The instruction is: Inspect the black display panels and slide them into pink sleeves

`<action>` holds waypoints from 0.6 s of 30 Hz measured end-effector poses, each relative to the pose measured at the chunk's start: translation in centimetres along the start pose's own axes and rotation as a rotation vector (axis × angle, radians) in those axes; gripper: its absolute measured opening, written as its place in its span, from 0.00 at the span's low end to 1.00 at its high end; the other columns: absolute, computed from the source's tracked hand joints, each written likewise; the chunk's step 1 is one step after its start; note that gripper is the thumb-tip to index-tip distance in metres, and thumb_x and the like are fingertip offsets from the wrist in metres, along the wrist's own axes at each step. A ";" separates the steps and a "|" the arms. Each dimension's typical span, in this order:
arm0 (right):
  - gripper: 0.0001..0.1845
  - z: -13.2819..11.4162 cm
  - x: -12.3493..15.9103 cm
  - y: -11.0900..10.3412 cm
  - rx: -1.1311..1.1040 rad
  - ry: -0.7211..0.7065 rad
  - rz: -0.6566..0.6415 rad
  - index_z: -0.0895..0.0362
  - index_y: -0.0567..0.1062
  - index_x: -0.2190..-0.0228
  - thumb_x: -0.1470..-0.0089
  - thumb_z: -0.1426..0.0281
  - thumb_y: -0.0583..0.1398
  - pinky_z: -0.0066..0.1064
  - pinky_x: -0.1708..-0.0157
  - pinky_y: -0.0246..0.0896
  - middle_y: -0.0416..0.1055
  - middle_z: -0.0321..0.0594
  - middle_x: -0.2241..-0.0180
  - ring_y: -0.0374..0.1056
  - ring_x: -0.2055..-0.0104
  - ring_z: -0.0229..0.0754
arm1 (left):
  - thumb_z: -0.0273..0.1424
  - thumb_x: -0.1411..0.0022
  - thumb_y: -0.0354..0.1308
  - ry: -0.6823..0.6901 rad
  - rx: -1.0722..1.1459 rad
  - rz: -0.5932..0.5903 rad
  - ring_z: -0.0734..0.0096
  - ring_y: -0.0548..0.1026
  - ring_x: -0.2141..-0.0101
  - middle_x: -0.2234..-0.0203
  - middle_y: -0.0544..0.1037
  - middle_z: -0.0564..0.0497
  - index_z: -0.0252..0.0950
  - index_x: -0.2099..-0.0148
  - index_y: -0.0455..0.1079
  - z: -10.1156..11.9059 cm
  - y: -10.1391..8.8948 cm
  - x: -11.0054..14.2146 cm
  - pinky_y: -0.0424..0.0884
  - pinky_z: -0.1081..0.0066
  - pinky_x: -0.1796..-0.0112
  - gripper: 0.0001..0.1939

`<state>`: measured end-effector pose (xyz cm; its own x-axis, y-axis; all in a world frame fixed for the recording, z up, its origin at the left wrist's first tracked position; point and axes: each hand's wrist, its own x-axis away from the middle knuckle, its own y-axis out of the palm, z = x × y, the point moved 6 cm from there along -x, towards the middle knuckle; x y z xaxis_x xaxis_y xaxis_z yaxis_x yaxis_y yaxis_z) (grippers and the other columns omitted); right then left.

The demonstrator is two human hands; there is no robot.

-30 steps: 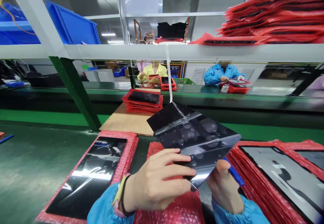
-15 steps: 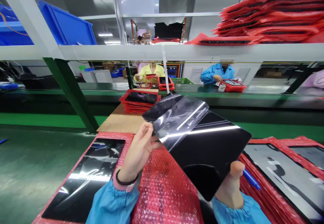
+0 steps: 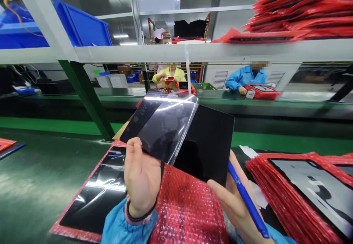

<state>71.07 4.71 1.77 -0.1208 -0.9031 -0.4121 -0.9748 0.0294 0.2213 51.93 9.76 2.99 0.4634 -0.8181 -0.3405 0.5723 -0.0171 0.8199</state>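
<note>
My left hand [image 3: 141, 177] is closed on the edge of a clear protective film [image 3: 165, 126], peeled partway off a black glass panel [image 3: 209, 144] and lifted over it. My right hand [image 3: 234, 203] props the panel's lower right corner from underneath and also grips a blue pen [image 3: 248, 201]. The panel is tilted up above a red bubble-wrap bag [image 3: 187, 207] lying in front of me on the green bench [image 3: 33, 177].
Another black panel on a red bag [image 3: 96, 196] lies to the left. A stack of red bags with a panel on top [image 3: 309, 188] sits at right. Red bags [image 3: 298, 16] fill the shelf above. Across the conveyor, workers in yellow [image 3: 168, 76] and blue [image 3: 246, 78] handle similar stacks.
The film went from just being started at the panel's near corner to peeled well back by my left hand. The panel swung up and leftward; my right hand shifted under its corner.
</note>
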 end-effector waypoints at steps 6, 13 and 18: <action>0.48 0.2 0.3 -0.8 0.121 -0.087 0.012 0.41 0.54 0.36 0.51 0.70 0.69 0.39 0.33 0.48 0.50 0.33 0.32 0.46 0.31 0.47 | 0.32 0.35 0.57 0.019 0.015 -0.050 0.72 0.77 0.65 0.67 0.79 0.54 0.40 0.62 0.72 0.5 0.4 0.7 0.74 0.72 0.60 0.04; 0.43 0.6 1.6 0.2 -0.115 0.052 -0.151 0.39 0.50 0.35 0.45 0.64 0.65 0.43 0.37 0.57 0.56 0.38 0.34 0.55 0.34 0.49 | 0.31 0.35 0.55 -0.135 0.034 0.042 0.65 0.75 0.53 0.59 0.79 0.50 0.37 0.61 0.74 -0.3 -0.2 -1.3 0.66 0.58 0.45 0.07; 0.41 1.0 2.0 0.4 -0.226 0.099 -0.166 0.39 0.56 0.37 0.48 0.66 0.67 0.49 0.36 0.52 0.57 0.37 0.35 0.57 0.35 0.52 | 0.31 0.35 0.55 -0.264 0.079 0.026 0.63 0.74 0.50 0.59 0.79 0.51 0.38 0.63 0.74 -1.0 0.2 -1.8 0.64 0.60 0.43 0.06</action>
<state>70.23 3.38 0.14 0.0660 -0.9253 -0.3735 -0.9119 -0.2079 0.3540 51.89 11.86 3.31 0.2789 -0.9403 -0.1950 0.5033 -0.0299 0.8636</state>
